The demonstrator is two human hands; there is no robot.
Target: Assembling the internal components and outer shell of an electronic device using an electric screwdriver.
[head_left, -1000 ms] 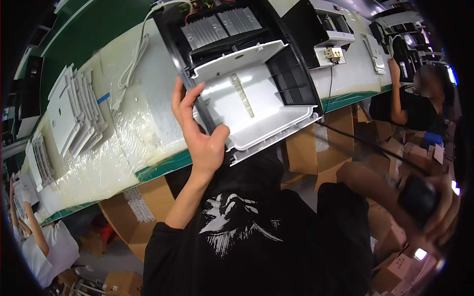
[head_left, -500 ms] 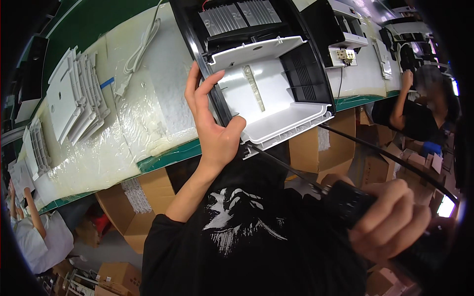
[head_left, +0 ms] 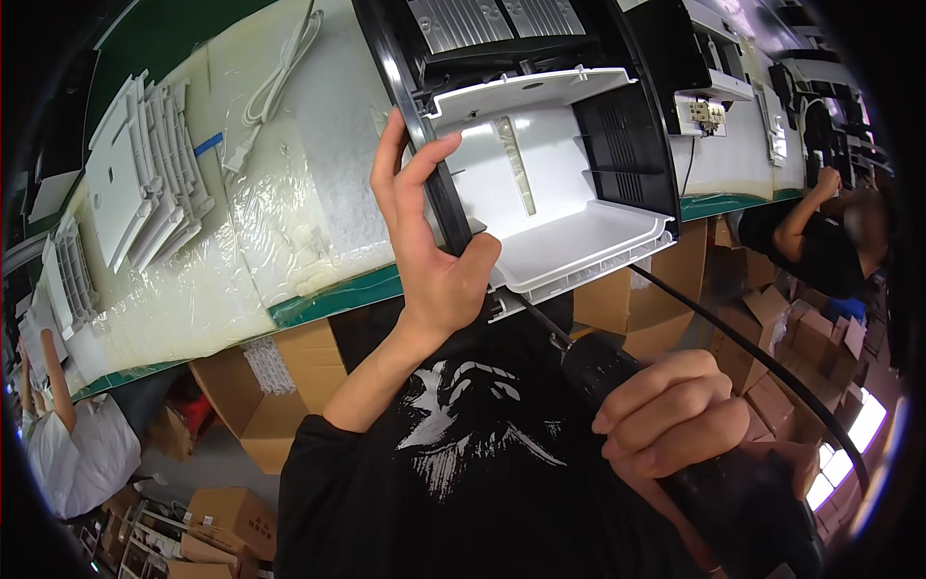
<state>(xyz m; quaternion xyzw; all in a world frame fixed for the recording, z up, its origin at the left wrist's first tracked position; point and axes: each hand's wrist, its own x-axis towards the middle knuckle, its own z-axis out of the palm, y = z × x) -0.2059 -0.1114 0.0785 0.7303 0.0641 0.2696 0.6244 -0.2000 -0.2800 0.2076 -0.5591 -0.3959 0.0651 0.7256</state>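
A black housing [head_left: 622, 145] with a white inner tray [head_left: 569, 246] overhangs the near edge of the bench. Around its left side rail my left hand [head_left: 434, 280] is closed, fingers along the outer edge and thumb at the near corner. My right hand [head_left: 680, 415] grips a black electric screwdriver [head_left: 603, 372], held slantwise in front of my shirt. Its thin shaft points up and left at the housing's near left corner; whether the tip touches is hidden there. Finned metal heat sinks [head_left: 458, 24] sit in the far part of the housing.
White plastic panels [head_left: 121, 174] lean in a row at the bench's left, near a coiled white cable [head_left: 275, 82]. A black cable [head_left: 752, 347] curves across the right side. Open cardboard boxes [head_left: 309, 396] stand below the bench. Another person [head_left: 810, 232] works at the right.
My right hand has brought the screwdriver left, its shaft now closer to the housing's near left corner. My left hand keeps its hold on the rail. The view has shifted slightly.
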